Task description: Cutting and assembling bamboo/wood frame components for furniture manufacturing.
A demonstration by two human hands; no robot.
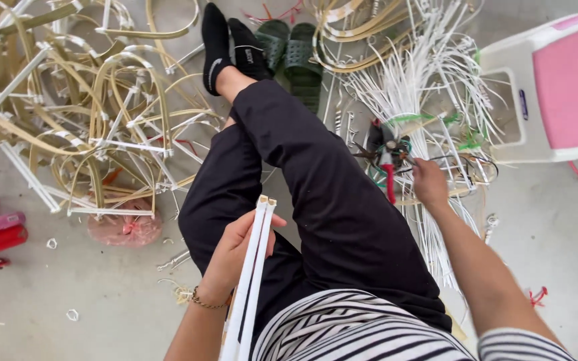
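- A pair of white strips [249, 281] is clasped in the left hand [235, 251], the fingers curled round the strips from the left and the thumb laid across their front
- The strips run on both sides of that clasp: downward past the wrist to the bottom edge of the view, and a short way upward to their squared-off ends
- A thin chain bracelet [203, 302] is worn just below the clasp, on the left wrist
- Behind the clasped strips, black trousers [316, 194] and a striped shirt [362, 331] are seen; the legs are crossed and stretched out away from the hands
- The right hand [429, 182] is stretched out to the floor on the right; its fingers are bent down among loose white strands, and whether anything is pinched between them cannot be told
- Just left of the right hand's fingertips lies a red-handled cutter [388, 175], close to the hand but not seen to be held
- A bundle of white strands [413, 100], tied with green cord, fans out beyond the right hand
- A pink and white stool [556, 93] stands further right of that hand
- Far left of the left hand, a heap of bent tan and white frames [81, 113] is spread on the floor, with a pink bag [125, 228] at its near edge
- Farthest off, black socks [232, 47] and green sandals [292, 53] are seen
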